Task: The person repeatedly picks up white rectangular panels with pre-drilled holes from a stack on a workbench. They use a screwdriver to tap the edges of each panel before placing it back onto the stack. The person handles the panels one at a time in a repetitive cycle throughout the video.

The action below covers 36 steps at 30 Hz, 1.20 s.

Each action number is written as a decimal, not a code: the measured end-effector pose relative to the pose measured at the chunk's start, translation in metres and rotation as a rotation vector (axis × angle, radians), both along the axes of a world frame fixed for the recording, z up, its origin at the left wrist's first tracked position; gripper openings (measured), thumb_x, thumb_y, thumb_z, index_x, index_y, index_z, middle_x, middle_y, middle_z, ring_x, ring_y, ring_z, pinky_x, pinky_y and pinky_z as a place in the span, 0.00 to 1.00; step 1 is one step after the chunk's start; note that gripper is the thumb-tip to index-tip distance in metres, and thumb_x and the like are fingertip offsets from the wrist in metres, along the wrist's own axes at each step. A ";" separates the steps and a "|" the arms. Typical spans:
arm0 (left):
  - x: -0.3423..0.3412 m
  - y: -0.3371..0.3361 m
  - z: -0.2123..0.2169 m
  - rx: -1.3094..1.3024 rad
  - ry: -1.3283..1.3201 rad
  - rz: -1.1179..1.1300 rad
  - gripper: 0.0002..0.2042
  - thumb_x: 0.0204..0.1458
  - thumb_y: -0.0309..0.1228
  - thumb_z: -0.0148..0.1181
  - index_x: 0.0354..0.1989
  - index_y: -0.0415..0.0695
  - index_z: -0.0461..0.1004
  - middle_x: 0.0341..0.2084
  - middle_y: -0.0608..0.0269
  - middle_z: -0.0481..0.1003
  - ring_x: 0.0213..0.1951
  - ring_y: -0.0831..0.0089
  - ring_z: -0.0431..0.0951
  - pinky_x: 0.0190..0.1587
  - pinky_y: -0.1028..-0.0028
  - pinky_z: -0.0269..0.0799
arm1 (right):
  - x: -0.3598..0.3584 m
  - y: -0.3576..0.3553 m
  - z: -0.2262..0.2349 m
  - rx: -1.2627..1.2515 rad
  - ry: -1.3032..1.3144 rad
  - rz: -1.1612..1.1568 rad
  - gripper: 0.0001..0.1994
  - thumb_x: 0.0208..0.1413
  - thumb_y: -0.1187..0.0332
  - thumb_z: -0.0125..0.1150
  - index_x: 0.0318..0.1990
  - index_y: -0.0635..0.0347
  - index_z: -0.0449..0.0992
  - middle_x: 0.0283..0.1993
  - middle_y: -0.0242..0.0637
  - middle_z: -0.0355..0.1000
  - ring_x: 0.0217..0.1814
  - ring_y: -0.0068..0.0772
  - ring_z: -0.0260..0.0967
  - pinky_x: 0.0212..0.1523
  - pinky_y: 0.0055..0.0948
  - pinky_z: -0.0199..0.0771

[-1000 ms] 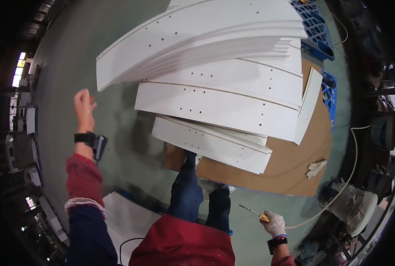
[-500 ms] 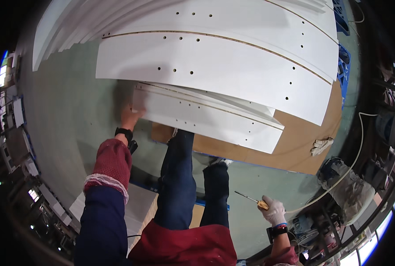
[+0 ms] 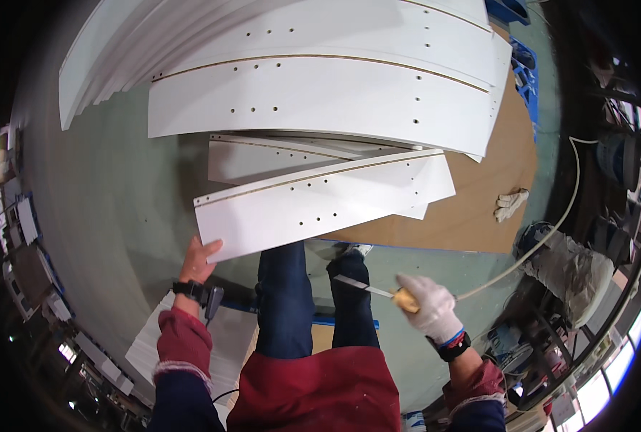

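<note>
My left hand (image 3: 199, 261), bare and with a black band at the wrist, grips the near left corner of a white panel (image 3: 263, 214). This panel has small drilled holes and a brown groove along its far edge. It slants across another white panel (image 3: 235, 167), covering part of it. My right hand (image 3: 430, 306) wears a white glove and is closed round the yellow handle of a flat file (image 3: 364, 286). The file's blade points left, over my right leg and apart from the panel.
Larger white drilled panels (image 3: 349, 101) lie stacked beyond, with more fanned out at the far left. Brown board (image 3: 472, 216) lies beneath them. A loose glove (image 3: 510, 205) rests on it at the right. A pale hose (image 3: 544, 248) curves past a plastic-covered thing (image 3: 572, 273).
My left hand has drawn the white panel nearer, its left end swinging toward me. My right hand has risen up and left with the file, whose flat blade now shows.
</note>
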<state>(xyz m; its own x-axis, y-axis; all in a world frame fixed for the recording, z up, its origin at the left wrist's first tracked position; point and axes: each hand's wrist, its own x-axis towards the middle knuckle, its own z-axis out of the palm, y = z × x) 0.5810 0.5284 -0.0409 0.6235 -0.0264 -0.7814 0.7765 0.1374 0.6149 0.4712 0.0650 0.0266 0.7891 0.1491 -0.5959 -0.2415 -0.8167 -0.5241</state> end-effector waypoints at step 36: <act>-0.045 -0.215 0.277 -0.068 -1.361 -2.094 0.14 0.45 0.28 0.56 0.41 0.37 0.72 0.40 0.55 0.74 0.43 0.61 0.76 0.43 0.66 0.73 | -0.114 -0.074 0.147 0.243 0.230 0.085 0.11 0.45 0.63 0.58 0.39 0.44 0.74 0.31 0.37 0.74 0.33 0.46 0.73 0.31 0.43 0.74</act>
<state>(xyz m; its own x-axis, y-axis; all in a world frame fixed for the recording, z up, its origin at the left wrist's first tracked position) 0.5356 0.3134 0.2357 -0.2888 -0.9448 -0.1547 -0.7234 0.1096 0.6817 0.3573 -0.0094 0.1740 0.6169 0.3684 -0.6955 -0.3122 -0.6967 -0.6459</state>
